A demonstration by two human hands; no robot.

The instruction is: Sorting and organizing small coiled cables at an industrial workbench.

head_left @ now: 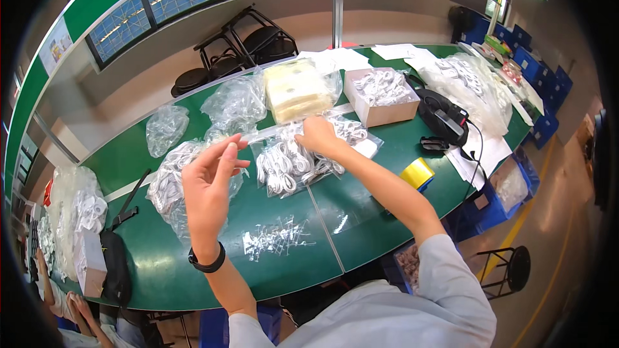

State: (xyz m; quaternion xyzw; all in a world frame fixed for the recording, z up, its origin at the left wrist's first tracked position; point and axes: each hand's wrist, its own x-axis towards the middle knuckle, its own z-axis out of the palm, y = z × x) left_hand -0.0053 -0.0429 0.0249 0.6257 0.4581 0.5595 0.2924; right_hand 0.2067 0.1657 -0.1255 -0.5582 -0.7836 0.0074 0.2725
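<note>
Holding my right hand point(317, 135) at the far edge of the white cable bundles point(287, 162), fingers curling down into them; the fingertips are hiding, so I can't tell if they're gripping a cable. My left hand point(209, 177) is hanging raised over the counter point(171, 261), half open, fingers loosely bending and thumb lying near them; I can't see anything sitting in it.

The bundles are lying between my hands, mostly: just right of the left hand, nearer me and a bit left of the right. They're sitting with clear plastic, can't tell whether in or on it. A second cable pile point(169, 180) in clear plastic is lying on the other side of my left hand, partly behind it.

Small white pieces point(277, 238) are scattering across the near side, below the bundles and apart from both hands. Beyond my right hand, a stack of yellowish packets point(296, 93) is standing; right of that, a cardboard box point(390, 115) is holding more white cables. A yellow roll point(417, 173) is resting right of my right forearm.
</note>
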